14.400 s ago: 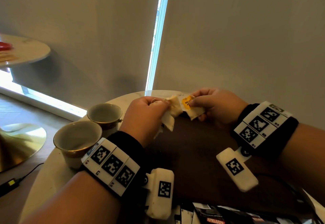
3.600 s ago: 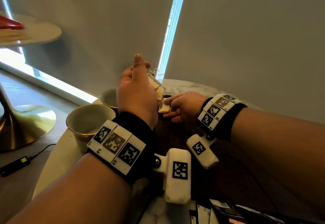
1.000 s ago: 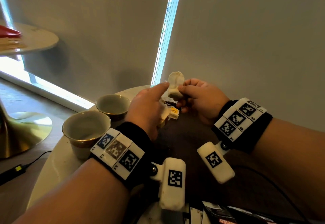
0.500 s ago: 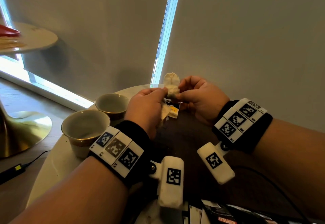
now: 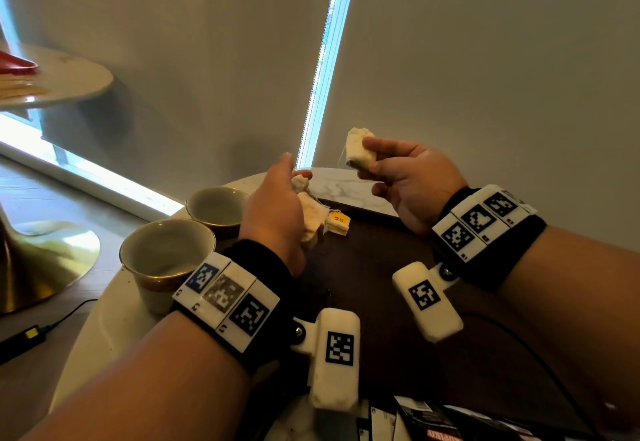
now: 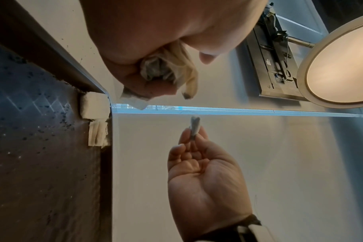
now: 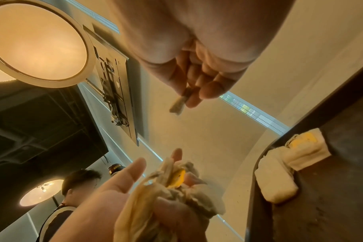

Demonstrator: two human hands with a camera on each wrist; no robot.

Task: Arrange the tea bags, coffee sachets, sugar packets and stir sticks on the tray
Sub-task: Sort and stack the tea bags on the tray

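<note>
My left hand (image 5: 277,212) is over the tray's (image 5: 381,285) far left corner, and its fingers are curled round a bundle of tea bags (image 5: 310,217), their strings loose and one yellow tag showing in the right wrist view. The index finger and thumb stick out free of the bundle. Two cups (image 5: 166,253) stand on the table (image 5: 86,319) just left of that hand, so I would keep the bundle low and over the tray, where a dropped bag cannot fall into a cup.

Just right of the bundle, laid bags (image 5: 337,224) sit tight in the tray's far left corner against its rim: a tagged one and another beside it, touching. That row is my reference.

My right hand (image 5: 412,184) is raised above the tray's far edge. Its thumb and forefingers pinch a single bag (image 5: 360,153) by the middle, and the other fingers are loosely bent. A thread hangs from the bag toward the bundle; I cannot tell whether it is snagged there.

To do this step well, I judge I should first check that the thread runs clear. Then I would lower the bag flat, long side parallel to the far edge, and butt it against the laid bags. I would tuck the string under before letting go. The pinch should stay light, because the paper looks thin and crushable. Sachets (image 5: 433,430) wait at the near edge.
</note>
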